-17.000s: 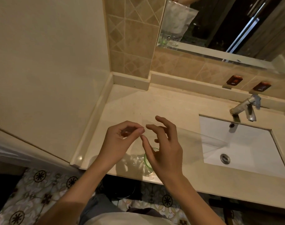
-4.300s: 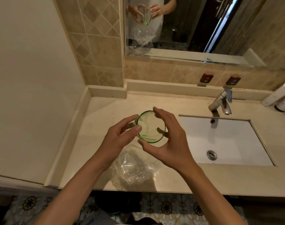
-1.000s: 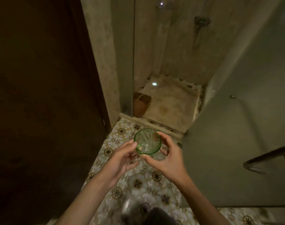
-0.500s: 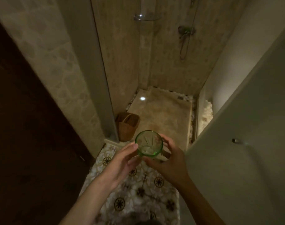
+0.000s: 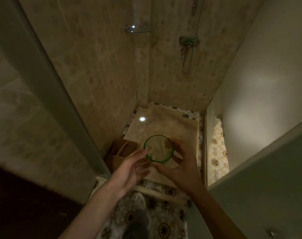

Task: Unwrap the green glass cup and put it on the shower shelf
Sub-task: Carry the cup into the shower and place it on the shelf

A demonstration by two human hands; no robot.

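Observation:
The green glass cup [image 5: 158, 149] is bare, with no wrap on it, and stands upright in the air in front of me at the shower entrance. My right hand [image 5: 181, 167] grips it, thumb on the near side and fingers curled round the far side. My left hand [image 5: 129, 171] is beside it with straight fingers, and its fingertips touch the cup's left wall. The glass corner shower shelf [image 5: 139, 29] hangs high in the far corner of the shower, well above and beyond the cup.
A brown basket [image 5: 121, 152] sits on the shower floor at the left, just inside the raised threshold [image 5: 157, 191]. The shower mixer and hose [image 5: 188, 44] are on the back wall. An open glass door [image 5: 260, 169] stands at my right, a dark door at my left.
I have moved closer to the shower, and its shelf and floor now fill more of the view. Both hands still carry the cup in front of me, a little to the right.

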